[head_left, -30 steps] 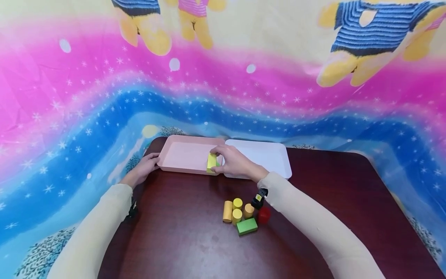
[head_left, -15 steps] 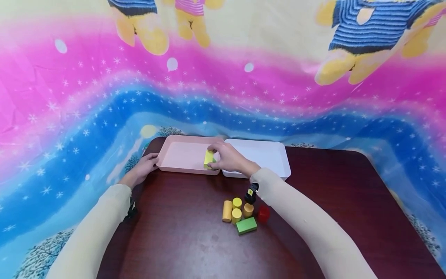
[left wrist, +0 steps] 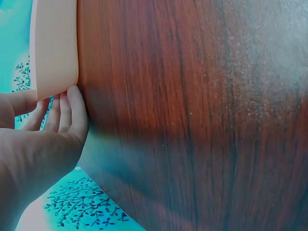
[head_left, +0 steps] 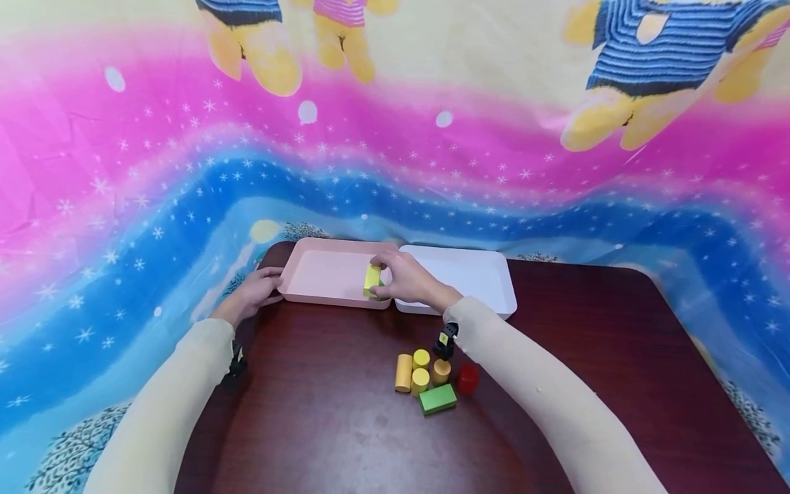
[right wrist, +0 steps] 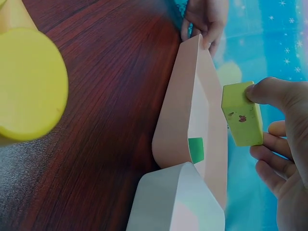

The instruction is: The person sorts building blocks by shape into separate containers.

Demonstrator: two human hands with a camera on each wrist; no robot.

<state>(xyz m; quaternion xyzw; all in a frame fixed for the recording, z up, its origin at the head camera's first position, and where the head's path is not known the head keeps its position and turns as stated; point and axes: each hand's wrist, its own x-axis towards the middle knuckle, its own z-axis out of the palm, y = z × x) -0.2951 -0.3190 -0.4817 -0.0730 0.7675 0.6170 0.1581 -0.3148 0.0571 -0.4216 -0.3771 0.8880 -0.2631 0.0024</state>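
Observation:
My right hand [head_left: 412, 280] pinches a yellow block [head_left: 372, 280] between thumb and fingers, above the right end of the pink tray [head_left: 333, 302]. In the right wrist view the yellow block [right wrist: 242, 115] is held up over the tray, its face marked with small chips. A green block [right wrist: 196, 149] shows inside the tray's near corner. My left hand [head_left: 254, 295] grips the tray's left end. The left wrist view shows the left hand [left wrist: 53, 130] with its thumb at the tray rim and fingertips against the outer wall.
A white tray [head_left: 469, 274] stands right against the pink one. Nearer on the dark wooden table [head_left: 321, 412] are an orange cylinder [head_left: 403, 372], yellow cylinders [head_left: 420, 381], a short orange cylinder [head_left: 441, 371], a green block [head_left: 437, 398] and a red block [head_left: 468, 378]. A printed cloth [head_left: 395, 158] hangs behind.
My right hand has shifted slightly to the left and away from me with the yellow block over the pink tray. My left hand keeps its place at the tray's left end.

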